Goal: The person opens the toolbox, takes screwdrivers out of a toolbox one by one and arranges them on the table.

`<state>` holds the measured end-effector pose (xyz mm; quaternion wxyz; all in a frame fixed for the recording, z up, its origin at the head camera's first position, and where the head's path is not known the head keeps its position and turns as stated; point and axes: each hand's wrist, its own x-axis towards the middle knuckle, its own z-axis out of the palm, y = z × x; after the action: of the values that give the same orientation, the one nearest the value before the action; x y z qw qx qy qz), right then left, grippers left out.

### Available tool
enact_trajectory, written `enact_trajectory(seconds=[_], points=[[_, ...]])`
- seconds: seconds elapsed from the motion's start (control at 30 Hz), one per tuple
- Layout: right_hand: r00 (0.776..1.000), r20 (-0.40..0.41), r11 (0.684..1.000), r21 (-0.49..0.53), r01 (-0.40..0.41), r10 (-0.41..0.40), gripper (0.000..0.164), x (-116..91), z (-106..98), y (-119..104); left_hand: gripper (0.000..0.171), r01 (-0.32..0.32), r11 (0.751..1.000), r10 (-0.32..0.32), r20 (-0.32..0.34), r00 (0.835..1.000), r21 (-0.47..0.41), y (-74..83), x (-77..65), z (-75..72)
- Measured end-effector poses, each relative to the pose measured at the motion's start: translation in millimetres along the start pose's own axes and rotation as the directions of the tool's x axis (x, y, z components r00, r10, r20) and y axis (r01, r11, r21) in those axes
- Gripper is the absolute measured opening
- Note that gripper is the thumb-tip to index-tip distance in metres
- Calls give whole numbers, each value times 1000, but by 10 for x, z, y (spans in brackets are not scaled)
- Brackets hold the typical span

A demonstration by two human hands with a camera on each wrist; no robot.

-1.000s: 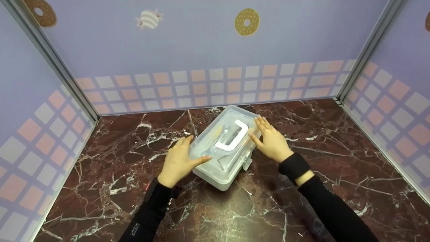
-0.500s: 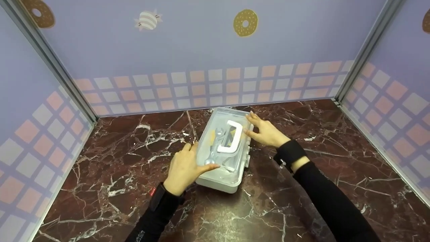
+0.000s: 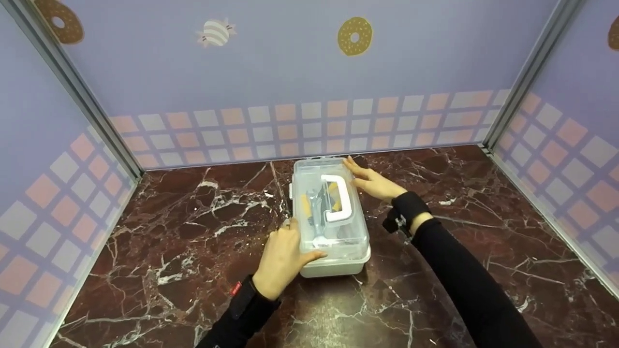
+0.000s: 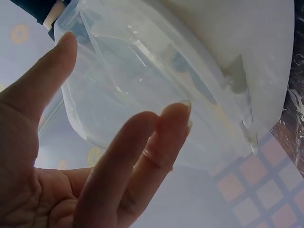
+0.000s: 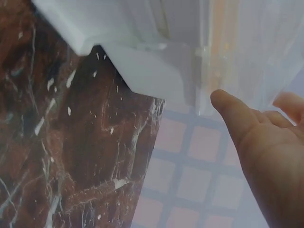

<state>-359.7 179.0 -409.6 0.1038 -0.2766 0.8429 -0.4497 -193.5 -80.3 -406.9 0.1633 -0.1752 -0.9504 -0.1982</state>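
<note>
A toolbox (image 3: 333,268) with a clear lid and white base stands on the table, its long side running away from me. The lid carries a white handle (image 3: 345,198), and through it show a grey-blue wrench (image 3: 317,217) and yellow-handled items (image 3: 305,206). My left hand (image 3: 282,256) is at the near left corner, thumb (image 4: 59,61) reaching over the lid's near end and fingers along the left side. At the far right side lies my right hand (image 3: 377,184), its fingers extended at the lid's edge and its thumb (image 5: 228,107) beside the clear wall.
The table (image 3: 184,241) is dark red marble with white veins. A purple back wall (image 3: 271,72) with pink and white squares rises just behind the toolbox. Side panels (image 3: 43,203) close off the left and right. A latch (image 3: 290,190) sticks out on the box's left side.
The toolbox has turned counterclockwise: its far end swung left and its near end right. My left hand moved right and nearer with it, while the right hand shifted left.
</note>
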Motion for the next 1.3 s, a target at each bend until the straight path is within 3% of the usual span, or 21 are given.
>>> enact_trajectory(seconds=[0.17,0.3,0.43,0.6,0.67,0.87,1.0,1.17,1.3], points=[[1000,-23,999,32,15,-14,62,5,74,18,99,7,1000,-6,-37,999,30,-4,-27,11],[996,-85,1000,-5,20,-20,60,-34,125,0,99,-1,999,3,-54,999,38,-16,-37,25],[985,-161,997,-7,-71,69,60,-129,177,-50,97,-25,999,27,-75,997,25,-36,-35,44],[938,-237,967,27,-253,252,70,-330,212,-109,90,-60,998,59,-99,993,-2,-64,-30,62],[926,-234,954,39,-296,297,71,-408,228,-114,87,-64,998,62,-98,993,-16,-69,-30,64],[930,-129,927,205,-314,344,68,-525,303,-112,89,-56,997,51,-78,996,-60,-56,-13,50],[923,-102,905,263,-335,371,64,-538,341,-135,87,-51,995,46,-71,996,-81,-50,3,38],[924,-88,905,259,-339,371,61,-549,357,-173,82,-64,992,56,-76,996,-104,-55,6,36],[936,-118,937,155,-313,332,56,-549,357,-217,80,-70,993,62,-90,994,-96,-64,5,35]])
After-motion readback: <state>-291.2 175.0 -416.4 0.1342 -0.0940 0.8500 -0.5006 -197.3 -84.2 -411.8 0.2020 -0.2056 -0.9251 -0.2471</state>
